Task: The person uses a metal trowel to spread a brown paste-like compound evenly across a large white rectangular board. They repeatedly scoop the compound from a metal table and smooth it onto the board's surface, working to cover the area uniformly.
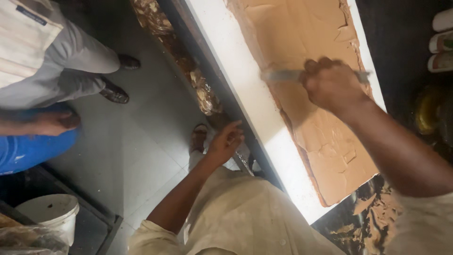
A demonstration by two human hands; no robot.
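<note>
Spreading of the brown paste (pixel 306 108) over the white slab (pixel 245 80) looked well advanced when I checked the head view. I judged most of the slab's width covered: the paste ran as a broad, uneven sheet from the far end of the slab down to its near corner, where it stopped in a ragged edge just short of the slab's end. A bare white strip remained along the slab's left edge, and a thin white margin showed along the right edge. The surface carried ridges and overlapping smears, so I judged levelling to be unfinished, most plainly in the near half.

The right hand (pixel 332 85) was closed in a full fist around the handle of a flat metal blade (pixel 283 75). The blade projected leftward from the fist, lay across the paste, and its tip reached the paste's left border near the bare strip. The paste therefore lay directly beneath the blade and the fist, in contact with the blade; whether the knuckles touched it I could not tell.

The left hand (pixel 226 140) hung beside the slab's left edge with fingers loosely spread, holding nothing and clear of the paste.

Another person's hand (pixel 56 122) rested at the left of the view, near a white bucket (pixel 49 212).
</note>
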